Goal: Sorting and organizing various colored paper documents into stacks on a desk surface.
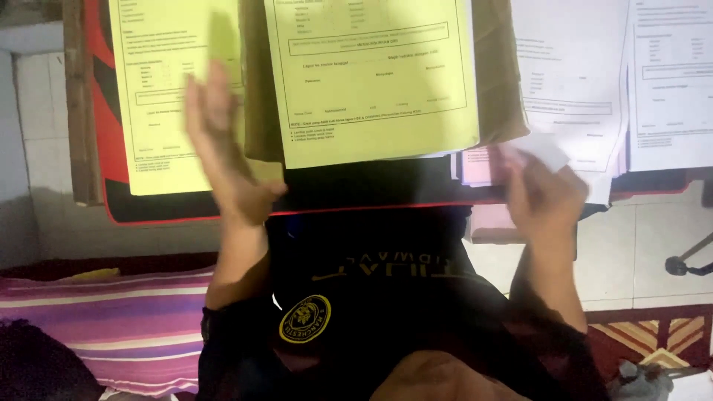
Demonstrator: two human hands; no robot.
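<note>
Your left hand (223,148): flat, fingers spread and blurred, lifted over right edge of left yellow printed form sheet (160,89); contact with paper unclear. Holds nothing.

Your right hand (546,193): fingers pinched shut on small white paper slip (546,148), just beside stack of pale pink paper sheets (479,167).

Middle yellow printed form sheet (371,74) lies between your hands, on brown cardboard folder (497,82). White printed form sheets (572,74) to right, near your right hand. All rest on low black table with red edge (349,197). Striped purple cloth (126,319) at lower left.
</note>
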